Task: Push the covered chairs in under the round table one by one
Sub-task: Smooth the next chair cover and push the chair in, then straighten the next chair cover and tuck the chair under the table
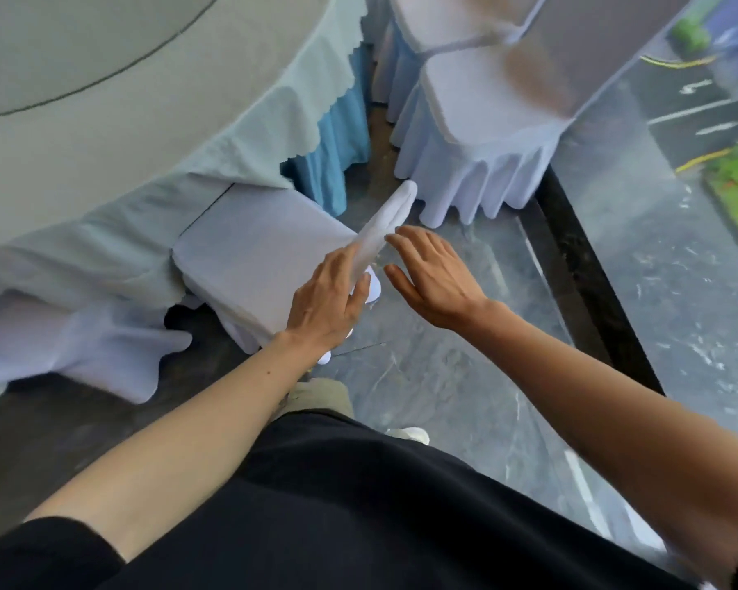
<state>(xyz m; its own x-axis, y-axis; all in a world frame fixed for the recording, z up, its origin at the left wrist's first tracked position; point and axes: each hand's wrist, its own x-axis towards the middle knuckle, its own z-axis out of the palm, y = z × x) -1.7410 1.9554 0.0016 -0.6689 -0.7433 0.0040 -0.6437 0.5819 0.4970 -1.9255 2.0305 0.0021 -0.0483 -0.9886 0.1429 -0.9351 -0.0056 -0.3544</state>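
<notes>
Black clothing fills the near edge of the view, with both bare forearms reaching forward over the grey marble floor [435, 376].

Left grip: the left hand [327, 302] is closed around the top edge of the white chair back [384, 225], thumb on the near side, fingers wrapped over the cloth cover.

Right grip: the right hand [433, 276] is held wide and flat, fingers spread, just to the right of the chair back; contact with the cover cannot be told.

Directly ahead of the left grip the seat of the held chair [256, 257] is seen partly under the hanging tablecloth [154, 215], its front edge hidden by the cloth.

Beyond that grip, upper left, the round table [103, 100] is draped in pale green over a blue skirt [337, 142].

Farther off, beyond the right grip, a second covered chair [478, 121] stands clear of the table, beside a glass wall [657, 215].
</notes>
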